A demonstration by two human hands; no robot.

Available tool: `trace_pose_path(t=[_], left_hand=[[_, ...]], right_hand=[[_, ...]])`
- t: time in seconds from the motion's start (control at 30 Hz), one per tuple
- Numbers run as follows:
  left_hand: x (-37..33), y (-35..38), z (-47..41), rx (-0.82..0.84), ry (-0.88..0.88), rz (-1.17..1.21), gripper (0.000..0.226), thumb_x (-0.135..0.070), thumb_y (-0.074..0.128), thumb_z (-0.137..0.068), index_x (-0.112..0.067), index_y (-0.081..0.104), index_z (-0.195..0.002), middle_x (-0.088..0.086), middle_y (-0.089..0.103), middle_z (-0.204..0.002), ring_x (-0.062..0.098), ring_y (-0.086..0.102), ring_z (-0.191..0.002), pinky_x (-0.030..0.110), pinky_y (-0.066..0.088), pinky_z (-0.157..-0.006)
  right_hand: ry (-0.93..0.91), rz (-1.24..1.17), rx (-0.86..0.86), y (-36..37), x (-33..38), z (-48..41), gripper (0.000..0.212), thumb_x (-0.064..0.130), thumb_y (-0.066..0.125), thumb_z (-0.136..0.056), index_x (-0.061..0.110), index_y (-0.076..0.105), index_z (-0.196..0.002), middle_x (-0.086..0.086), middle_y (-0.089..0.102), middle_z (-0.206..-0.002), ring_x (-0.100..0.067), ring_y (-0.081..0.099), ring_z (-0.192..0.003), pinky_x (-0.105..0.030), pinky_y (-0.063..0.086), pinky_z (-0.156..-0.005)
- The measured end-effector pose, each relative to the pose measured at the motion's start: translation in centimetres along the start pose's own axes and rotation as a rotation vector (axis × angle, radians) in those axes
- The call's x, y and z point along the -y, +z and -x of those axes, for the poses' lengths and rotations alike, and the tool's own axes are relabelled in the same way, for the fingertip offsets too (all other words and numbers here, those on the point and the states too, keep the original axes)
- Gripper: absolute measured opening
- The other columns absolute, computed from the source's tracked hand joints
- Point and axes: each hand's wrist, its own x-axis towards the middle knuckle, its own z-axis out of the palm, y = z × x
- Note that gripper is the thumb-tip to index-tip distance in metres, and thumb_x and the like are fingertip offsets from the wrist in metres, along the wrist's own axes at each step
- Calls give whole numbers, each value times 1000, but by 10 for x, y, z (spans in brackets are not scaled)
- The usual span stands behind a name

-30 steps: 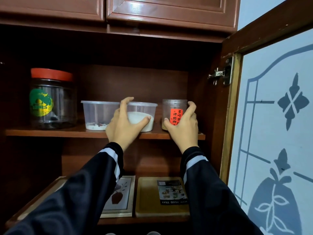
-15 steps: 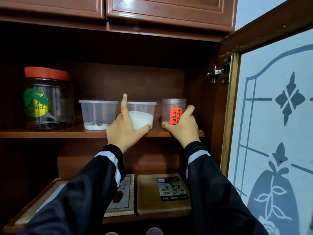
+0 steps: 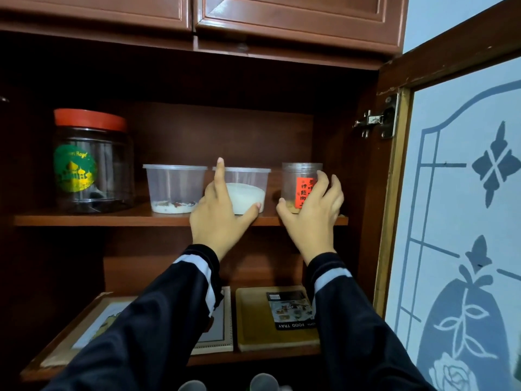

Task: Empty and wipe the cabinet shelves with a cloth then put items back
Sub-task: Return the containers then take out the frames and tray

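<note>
Two hands are up at the middle shelf (image 3: 112,220). From my feed, the left hand (image 3: 217,218) lies spread against the tub of white stuff (image 3: 248,190), with the forefinger straight up its side and the thumb along its base. The right hand (image 3: 313,218) curls its fingers round the small red-labelled jar (image 3: 298,182), which stands at the shelf's right end near the tub.
</note>
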Motion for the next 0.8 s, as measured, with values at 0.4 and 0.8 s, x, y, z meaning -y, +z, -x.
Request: trace_pose_path(t=[0.4,0.8], left_hand=[[52,-34,0,-395,73,-78,71,-46,68,-80,-19,42,-140,21,34,-147,40,30,-139,55,28,-111],[77,-44,-10,-157,-166,0,108,-52,73,-76,-26,5,-156,23,30,-147,32,34,-136,53,28,-104]], right_hand=[[-210,-117,132,22,69,32,81,44,66,-86,39,18,-151,-18,14,-155,-36,22,-140,-46,36,-109],[33,-128,254,36,81,28,94,36,72,-82,43,9,-151,-14,38,-125,-34,49,-111,-37,43,-93]])
